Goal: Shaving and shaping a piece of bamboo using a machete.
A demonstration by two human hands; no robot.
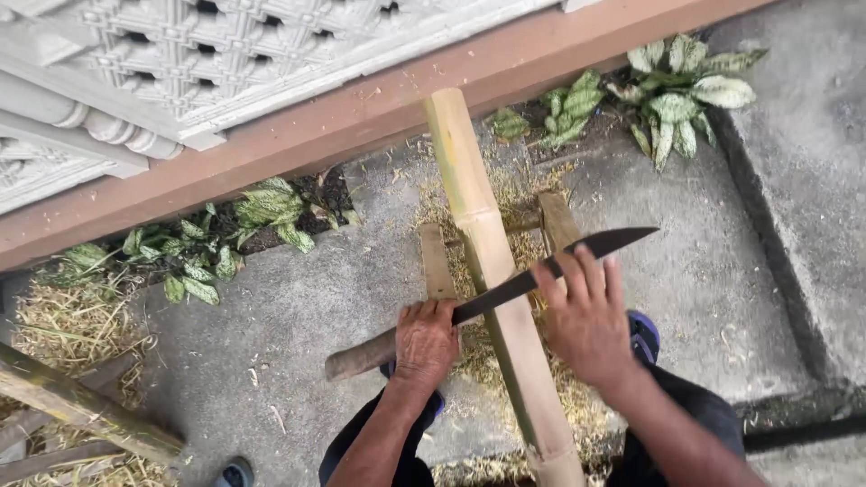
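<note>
While the bamboo (492, 261) runs 12 to 6 over the wooden stand (437, 260), the knife (541, 271) crosses it 8 to 2, left hand (426, 343) clenched on the handle, right hand (586, 316) pressing flat on the blade's back.

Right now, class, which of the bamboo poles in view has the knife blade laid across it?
The pale pole in the middle, propped on the wooden stand. The other pole lies at the lower left, away from the blade.
</note>
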